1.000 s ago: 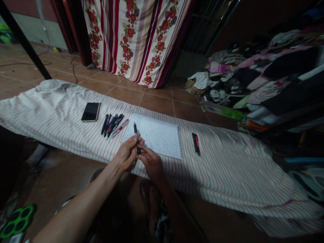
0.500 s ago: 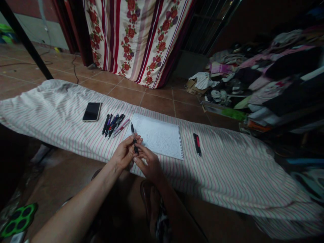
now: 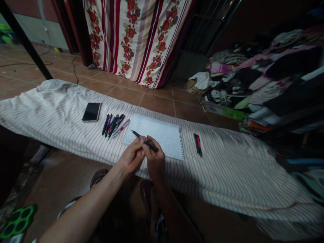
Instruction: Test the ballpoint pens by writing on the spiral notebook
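Note:
A black pen (image 3: 151, 145) lies slantwise across both hands, its tip pointing up and left over a spiral notebook (image 3: 162, 131) with writing on its page. My left hand (image 3: 133, 155) pinches the pen near its middle. Around its rear part close the fingers of my right hand (image 3: 155, 160). Left of the notebook rests a bunch of several pens (image 3: 112, 125), with a pink and white pen (image 3: 121, 128) at its right side. Two pens (image 3: 197, 145), black and red, lie to the right of the notebook.
A phone (image 3: 91, 112) lies left of the pens on the striped cloth (image 3: 227, 162) covering the narrow table. Beyond are a tiled floor (image 3: 157, 103), a flowered curtain (image 3: 141, 40) and a heap of clothes (image 3: 243, 74). My shoes show below the table.
The pen has turned from nearly upright to a leftward slant. Both hands have shifted slightly right, and my right hand has closed around the pen's rear part.

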